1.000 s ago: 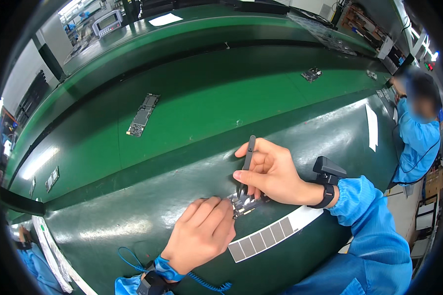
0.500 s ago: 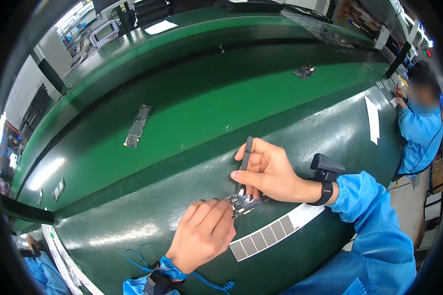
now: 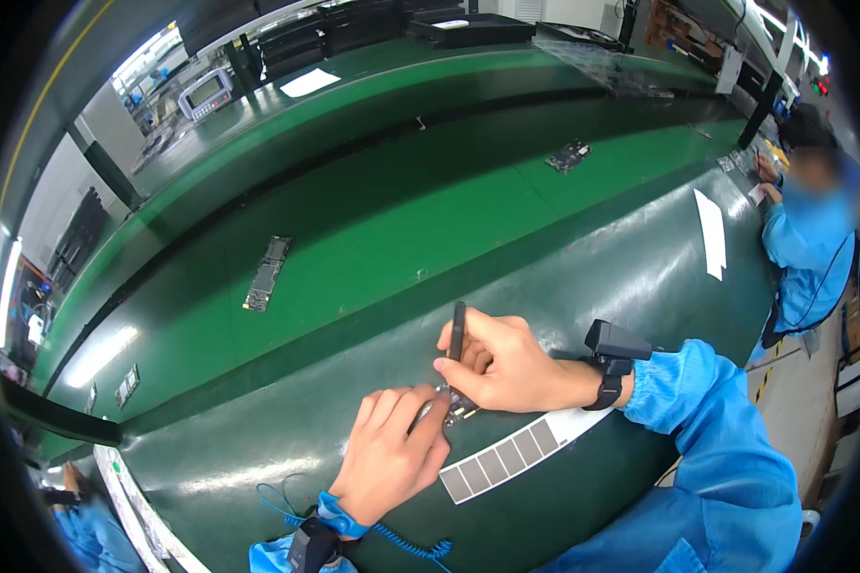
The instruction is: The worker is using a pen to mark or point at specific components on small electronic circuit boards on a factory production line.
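Head view: hands (image 3: 449, 411) pinch small circuit board (image 3: 459, 409).

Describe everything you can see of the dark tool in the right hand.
The dark tool is a slim, pen-like stick, black or dark grey, of a material too small to tell. The right hand grips it near upright, its upper end poking above the fingers, its lower end hidden behind them, aimed at the small metallic part that the left hand steadies on the dark green bench.
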Demonstrator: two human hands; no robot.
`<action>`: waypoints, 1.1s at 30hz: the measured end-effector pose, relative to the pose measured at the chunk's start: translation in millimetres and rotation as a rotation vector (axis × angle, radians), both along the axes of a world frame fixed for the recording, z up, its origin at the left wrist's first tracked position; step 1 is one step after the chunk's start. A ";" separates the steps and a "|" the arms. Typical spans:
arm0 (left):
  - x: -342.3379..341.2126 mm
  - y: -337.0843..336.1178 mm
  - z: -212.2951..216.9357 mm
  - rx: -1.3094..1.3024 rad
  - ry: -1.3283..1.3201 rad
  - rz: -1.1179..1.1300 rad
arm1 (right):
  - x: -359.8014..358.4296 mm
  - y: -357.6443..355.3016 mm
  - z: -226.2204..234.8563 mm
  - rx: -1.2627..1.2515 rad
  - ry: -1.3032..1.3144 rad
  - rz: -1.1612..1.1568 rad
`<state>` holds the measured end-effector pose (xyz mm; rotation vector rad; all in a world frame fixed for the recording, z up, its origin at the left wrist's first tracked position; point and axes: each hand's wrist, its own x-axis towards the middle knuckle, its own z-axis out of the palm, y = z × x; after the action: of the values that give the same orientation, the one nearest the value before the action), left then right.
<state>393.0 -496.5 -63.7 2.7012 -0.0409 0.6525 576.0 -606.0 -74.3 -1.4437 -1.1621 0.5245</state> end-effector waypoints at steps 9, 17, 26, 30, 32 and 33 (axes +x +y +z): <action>-0.7 3.8 0.3 0.031 -0.028 -0.016 | 25.5 -82.5 28.5 -0.177 0.223 0.070; 6.9 -84.1 6.0 0.140 0.163 -0.232 | 36.5 -140.1 8.6 -0.219 0.263 0.196; 11.2 -89.3 -1.6 0.145 0.197 -0.220 | 45.6 -143.0 3.3 -0.279 0.320 0.207; 6.9 -84.2 -1.1 0.155 0.213 -0.209 | 48.7 -131.1 11.8 -0.216 0.603 0.019; 10.5 -88.1 2.5 0.141 0.189 -0.205 | 56.6 -116.9 22.6 -0.184 0.598 0.018; 13.6 -89.7 5.0 0.127 0.172 -0.221 | 58.8 -107.5 29.5 -0.192 0.552 0.024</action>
<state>406.6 -586.2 -58.7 2.8081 -0.3424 0.3624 634.7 -713.6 -44.9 -1.3252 -0.7009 1.0004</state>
